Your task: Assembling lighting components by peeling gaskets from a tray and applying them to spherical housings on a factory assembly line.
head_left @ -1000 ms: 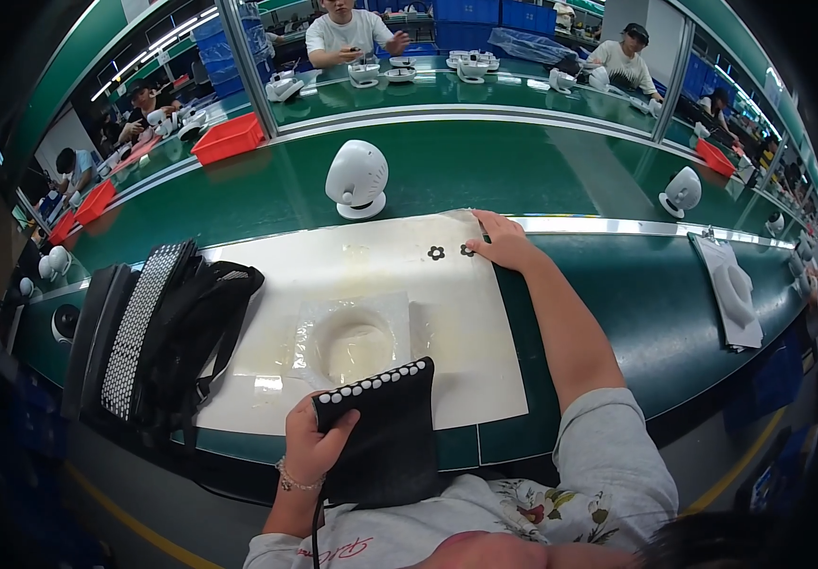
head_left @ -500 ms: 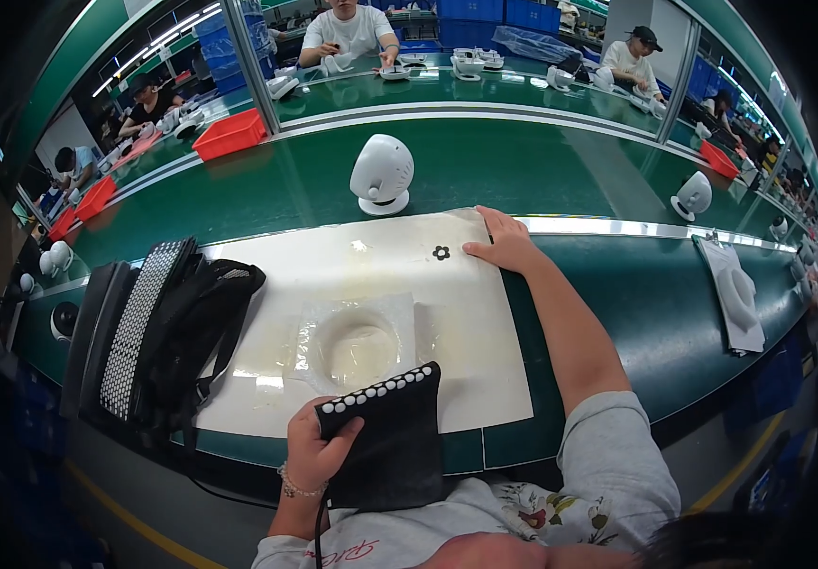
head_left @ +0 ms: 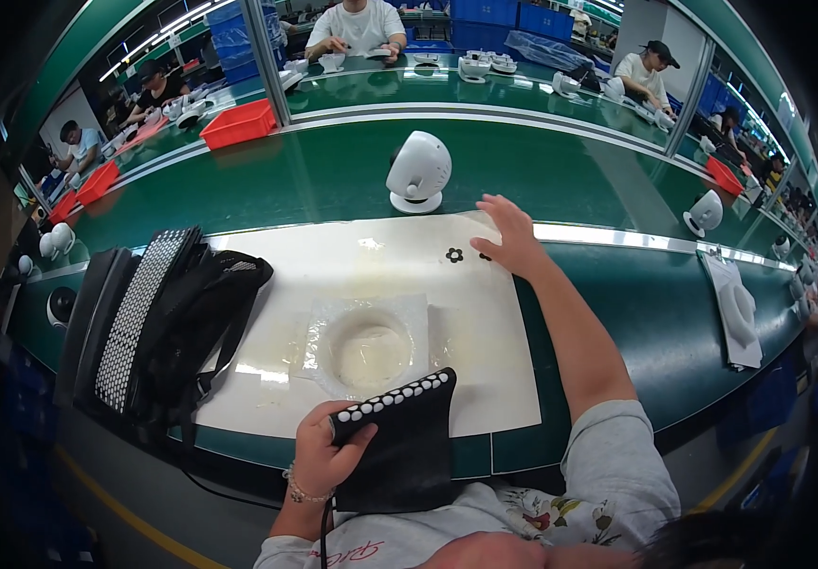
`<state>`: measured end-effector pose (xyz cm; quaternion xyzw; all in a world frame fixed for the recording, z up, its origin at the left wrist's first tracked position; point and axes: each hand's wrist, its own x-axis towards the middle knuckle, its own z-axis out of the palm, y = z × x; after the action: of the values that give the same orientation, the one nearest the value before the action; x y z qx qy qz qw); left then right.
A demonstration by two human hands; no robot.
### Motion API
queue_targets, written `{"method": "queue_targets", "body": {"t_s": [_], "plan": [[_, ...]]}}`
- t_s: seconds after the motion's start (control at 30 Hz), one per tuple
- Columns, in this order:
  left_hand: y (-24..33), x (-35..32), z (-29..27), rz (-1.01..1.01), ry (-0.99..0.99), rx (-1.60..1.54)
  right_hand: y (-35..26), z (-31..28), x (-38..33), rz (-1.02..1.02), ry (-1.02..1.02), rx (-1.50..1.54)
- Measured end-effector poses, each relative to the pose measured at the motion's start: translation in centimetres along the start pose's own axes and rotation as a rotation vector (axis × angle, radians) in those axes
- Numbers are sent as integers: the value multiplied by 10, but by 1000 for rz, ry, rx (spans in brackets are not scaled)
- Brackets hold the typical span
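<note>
My left hand (head_left: 331, 446) is closed around a black sheet (head_left: 397, 465) with a row of white round dots along its upper edge, held near my body. My right hand (head_left: 515, 239) hovers over the far right corner of a white board (head_left: 489, 379), fingers apart and holding nothing. Two dark flower-shaped marks show at that corner, one partly behind my fingers. Beyond it, a white rounded device (head_left: 420, 169) stands on a round foot on the green conveyor (head_left: 542, 166). A plastic-wrapped ring-shaped holder (head_left: 371, 351) lies mid-board.
Left of the board lie a black bag (head_left: 205, 318) and a white-dotted black strip (head_left: 138, 332). On the right is a clipboard (head_left: 733, 313) with a white part. Another white device (head_left: 703, 213) stands farther right. Across the conveyor, people work beside red bins (head_left: 238, 123).
My right hand has lifted off the board's corner, its fingers spreading. The white device appears farther right in view. My left hand still holds the dotted black sheet.
</note>
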<state>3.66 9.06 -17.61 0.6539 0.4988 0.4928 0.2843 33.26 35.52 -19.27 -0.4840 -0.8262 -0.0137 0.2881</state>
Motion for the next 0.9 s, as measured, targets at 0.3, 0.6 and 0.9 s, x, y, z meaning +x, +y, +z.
{"method": "queue_targets", "body": {"t_s": [0.3, 0.6, 0.9], "plan": [[-1, 1, -3, 58, -30, 29, -39, 28, 13, 72, -239, -46], [-3, 0, -4, 55, -19, 31, -52, 24, 15, 19, -246, -167], [-7, 2, -2, 42, -21, 30, -35, 49, 52, 193, -268, -137]]}}
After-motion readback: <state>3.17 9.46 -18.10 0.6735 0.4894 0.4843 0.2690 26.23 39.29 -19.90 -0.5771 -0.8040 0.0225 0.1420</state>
